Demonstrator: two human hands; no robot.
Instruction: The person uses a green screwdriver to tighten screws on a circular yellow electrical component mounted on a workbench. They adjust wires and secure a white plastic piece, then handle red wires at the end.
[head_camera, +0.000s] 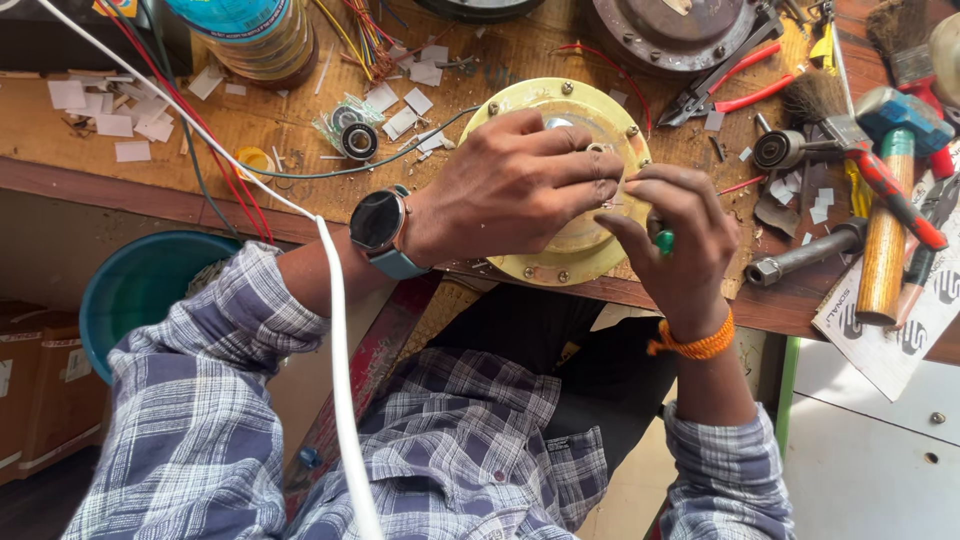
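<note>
Sitting at the near edge of the desk (300, 130), the round yellow motor cover (590, 110) with rim bolts is mostly under both hands. Left hand (505, 190) lies flat over its centre, fingers (585, 175) stretched out and pinching a small metal piece, too small to identify. Right hand (675, 235) meets it from the right, fingers curled closed around a green-handled tool (664, 241), likely a small screwdriver; tip hidden. Left wrist wears a smartwatch (378, 222), right an orange thread band (695, 345).

My read for doing this well: keep the left palm pressing the cover so it doesn't rotate or slide off the edge, keep the tool square to the part, use light torque, and work slowly since the fingers block the view.

Around it: a bearing (358, 141) and white paper scraps (110, 110) to the left, red-handled pliers (725, 90), hammers (885, 210) and a brush (900, 40) to the right, a teal bucket (135, 290) below the desk, a white cable (335, 340) crossing the sleeve.
</note>
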